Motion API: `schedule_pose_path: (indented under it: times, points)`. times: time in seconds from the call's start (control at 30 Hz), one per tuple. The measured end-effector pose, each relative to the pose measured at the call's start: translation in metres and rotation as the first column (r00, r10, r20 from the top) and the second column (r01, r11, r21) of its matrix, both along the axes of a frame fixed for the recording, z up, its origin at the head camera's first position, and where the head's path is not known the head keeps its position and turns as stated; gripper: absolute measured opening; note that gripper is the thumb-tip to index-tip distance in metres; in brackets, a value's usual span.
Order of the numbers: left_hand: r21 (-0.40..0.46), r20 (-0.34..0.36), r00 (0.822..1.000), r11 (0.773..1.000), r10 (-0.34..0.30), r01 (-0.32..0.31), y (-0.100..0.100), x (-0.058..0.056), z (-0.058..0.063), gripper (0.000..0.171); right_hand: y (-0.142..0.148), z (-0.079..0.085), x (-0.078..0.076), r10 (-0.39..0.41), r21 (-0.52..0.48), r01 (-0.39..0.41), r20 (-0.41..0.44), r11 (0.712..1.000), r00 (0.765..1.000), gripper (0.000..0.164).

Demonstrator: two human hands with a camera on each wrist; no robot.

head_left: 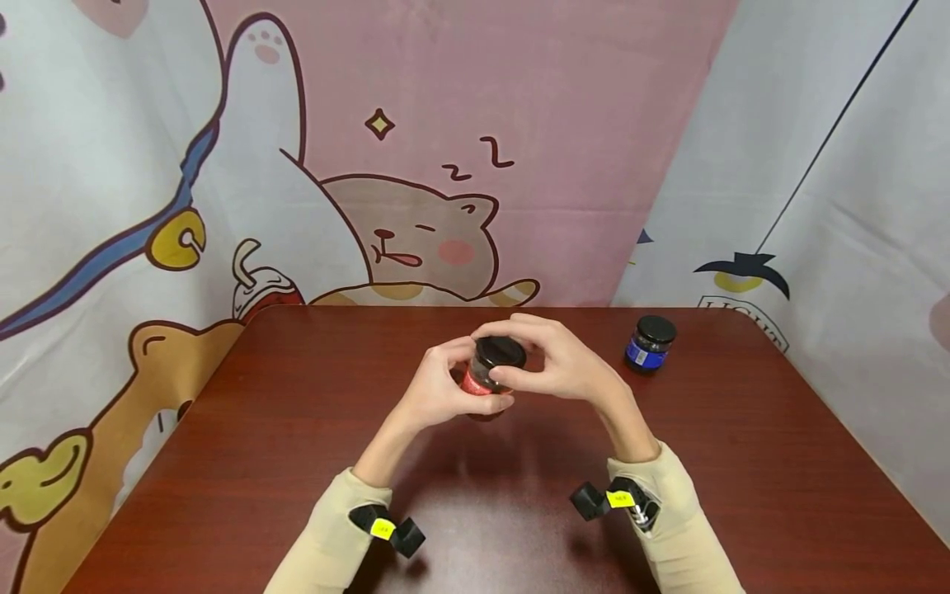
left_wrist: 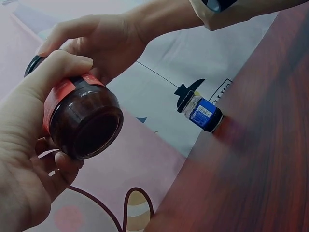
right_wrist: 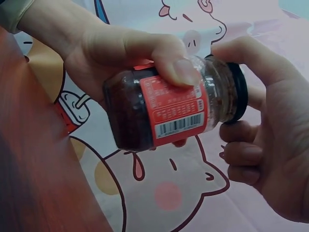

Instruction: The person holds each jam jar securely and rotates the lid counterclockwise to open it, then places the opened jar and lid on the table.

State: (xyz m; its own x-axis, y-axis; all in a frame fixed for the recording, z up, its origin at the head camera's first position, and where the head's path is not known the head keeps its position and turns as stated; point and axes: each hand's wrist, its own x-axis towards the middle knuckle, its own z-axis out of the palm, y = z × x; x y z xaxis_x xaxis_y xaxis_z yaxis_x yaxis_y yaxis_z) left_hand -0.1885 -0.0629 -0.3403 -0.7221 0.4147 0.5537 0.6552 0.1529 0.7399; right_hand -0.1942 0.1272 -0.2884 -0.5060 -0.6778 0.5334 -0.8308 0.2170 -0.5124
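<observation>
A glass jar with a red label (right_wrist: 176, 108) and dark contents is held up over the table between both hands. My left hand (head_left: 443, 386) grips the jar's body, thumb across the label. At the top, the fingers and thumb of my right hand (head_left: 562, 360) hold the black lid (head_left: 500, 351), which sits on the jar's mouth. The right wrist view shows the barcode on the label and the clear glass neck below the lid. From the left wrist view the jar's dark base (left_wrist: 91, 128) faces the camera.
A second jar (head_left: 648, 346), with a blue label and black lid, stands upright at the back right of the brown table (head_left: 312, 462). Behind the table hangs a cartoon-printed cloth (head_left: 579, 165). Each sleeve carries a black wrist camera.
</observation>
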Motion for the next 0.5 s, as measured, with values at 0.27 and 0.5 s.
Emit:
schedule_pose_path:
  times: [0.27,0.5]
  points:
    - [-0.012,-0.057,0.994,0.996,0.09,-0.09,0.0,-0.007,-0.009,0.029,0.012,-0.025,-0.024,-0.06,0.099,0.065,-0.058,0.993,0.997,0.05]
    - [-0.075,-0.175,0.946,0.954,0.274,-0.29,0.0,-0.019,-0.025,0.032,0.013,-0.026,-0.025,-0.192,0.091,0.193,-0.022,0.977,0.981,0.052]
